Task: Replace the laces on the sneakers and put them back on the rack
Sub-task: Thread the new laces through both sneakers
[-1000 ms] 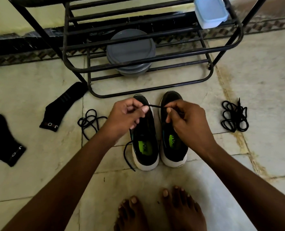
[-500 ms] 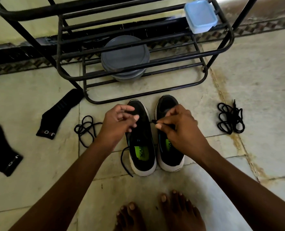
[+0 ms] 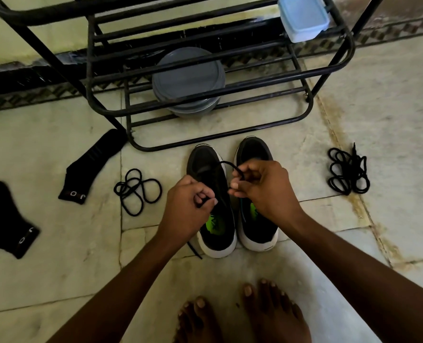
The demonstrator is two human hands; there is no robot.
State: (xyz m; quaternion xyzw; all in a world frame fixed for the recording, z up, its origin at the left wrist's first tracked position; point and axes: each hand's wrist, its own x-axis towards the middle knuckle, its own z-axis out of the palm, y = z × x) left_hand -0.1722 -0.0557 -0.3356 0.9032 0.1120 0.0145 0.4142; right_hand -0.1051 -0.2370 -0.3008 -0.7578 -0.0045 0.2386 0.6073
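Two black sneakers with white soles and green insoles stand side by side on the floor, toes toward the rack: the left sneaker [image 3: 205, 162] and the right sneaker [image 3: 253, 149]. A black lace [image 3: 226, 165] runs from the left sneaker up between my hands. My left hand [image 3: 189, 206] pinches one part of it over the left sneaker. My right hand [image 3: 262, 188] pinches the other part just above the gap between the shoes. One lace end [image 3: 195, 251] trails on the floor by the left heel. The black metal rack [image 3: 218, 138] stands just beyond the toes.
A loose black lace [image 3: 137, 190] lies left of the shoes, a bundled one [image 3: 349, 173] to the right. Two black socks [image 3: 91, 167] [image 3: 6, 219] lie far left. The rack holds grey round containers [image 3: 188, 80] and a blue-lidded box [image 3: 303, 17]. My bare feet [image 3: 242, 315] stand nearest.
My left hand has dropped lower and toward me over the left sneaker. The lace, taut and straight between the hands a second ago, now arcs in a loop up to my right hand.
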